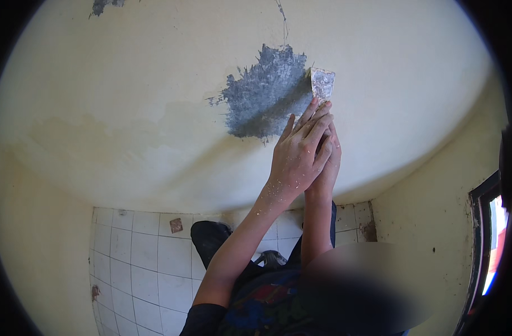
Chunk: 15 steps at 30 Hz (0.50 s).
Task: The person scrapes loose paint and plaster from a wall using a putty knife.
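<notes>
A metal scraper (323, 82) with a whitish, smeared blade lies against the cream wall (386, 84), at the right edge of a bare grey patch (268, 92). My right hand (334, 161) is wrapped around its handle, which is mostly hidden. Over it lies my left hand (295, 147), fingers stretched toward the base of the blade, the thumb along the right hand. Pale dust and small paint flakes cling to both hands and to the left wrist. The patch has ragged edges where the paint is gone.
A thin crack (284, 21) runs upward from the patch. Another bare spot (107, 5) shows at the top left. White floor tiles (144, 252) lie below, around my knees. A side wall (432, 218) with a dark-framed opening (484, 235) stands on the right.
</notes>
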Available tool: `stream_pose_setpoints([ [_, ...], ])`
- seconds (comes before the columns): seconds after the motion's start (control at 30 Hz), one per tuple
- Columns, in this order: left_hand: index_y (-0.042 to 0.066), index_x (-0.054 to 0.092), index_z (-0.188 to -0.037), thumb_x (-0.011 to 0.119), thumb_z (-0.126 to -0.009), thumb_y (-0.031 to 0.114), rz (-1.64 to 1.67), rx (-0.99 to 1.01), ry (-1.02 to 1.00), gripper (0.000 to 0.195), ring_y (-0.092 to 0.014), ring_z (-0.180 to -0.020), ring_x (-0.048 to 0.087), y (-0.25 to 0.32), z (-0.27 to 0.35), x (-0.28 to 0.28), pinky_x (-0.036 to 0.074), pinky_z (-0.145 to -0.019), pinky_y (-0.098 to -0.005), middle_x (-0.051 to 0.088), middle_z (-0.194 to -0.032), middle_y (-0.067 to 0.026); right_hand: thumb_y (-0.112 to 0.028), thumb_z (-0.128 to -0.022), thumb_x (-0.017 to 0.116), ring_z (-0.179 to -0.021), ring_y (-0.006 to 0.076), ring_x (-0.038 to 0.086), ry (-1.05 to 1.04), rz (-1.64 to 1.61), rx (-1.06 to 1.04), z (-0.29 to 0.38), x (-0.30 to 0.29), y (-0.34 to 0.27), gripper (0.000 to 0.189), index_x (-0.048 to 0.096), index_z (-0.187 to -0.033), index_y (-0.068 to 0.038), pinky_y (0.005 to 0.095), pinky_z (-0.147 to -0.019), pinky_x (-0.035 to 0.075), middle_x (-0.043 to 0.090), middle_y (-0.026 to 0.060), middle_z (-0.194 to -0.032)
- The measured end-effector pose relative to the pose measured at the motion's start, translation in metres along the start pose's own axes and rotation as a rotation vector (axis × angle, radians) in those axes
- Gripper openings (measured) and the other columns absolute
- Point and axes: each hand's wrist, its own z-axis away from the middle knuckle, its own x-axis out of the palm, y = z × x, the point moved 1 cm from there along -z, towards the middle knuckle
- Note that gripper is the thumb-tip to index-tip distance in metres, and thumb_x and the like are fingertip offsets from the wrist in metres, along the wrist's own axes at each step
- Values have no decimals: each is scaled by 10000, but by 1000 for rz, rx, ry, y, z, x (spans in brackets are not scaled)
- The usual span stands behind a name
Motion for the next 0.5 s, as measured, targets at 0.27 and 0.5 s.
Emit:
stream_pose_setpoints([
  [0.27, 74, 533, -1341, 507, -995, 222, 3, -8, 1, 377, -288, -1481, 323, 1, 1, 3, 316, -1160, -571, 482, -1510, -56, -179, -1037, 468, -1097, 155, 627, -32, 28, -1, 1, -6, 0, 466, 447, -1452, 33, 285, -944, 503, 606, 127, -1288],
  [0.5, 67, 540, -1333, 518, -987, 215, 6, -8, 14, 378, -292, -1477, 329, 0, 1, 4, 323, -1158, -560, 484, -1506, -73, -166, -1042, 427, -1066, 146, 628, -7, -35, 29, -1, 2, 0, 461, 436, -1460, 30, 273, -917, 507, 614, 114, -1257],
])
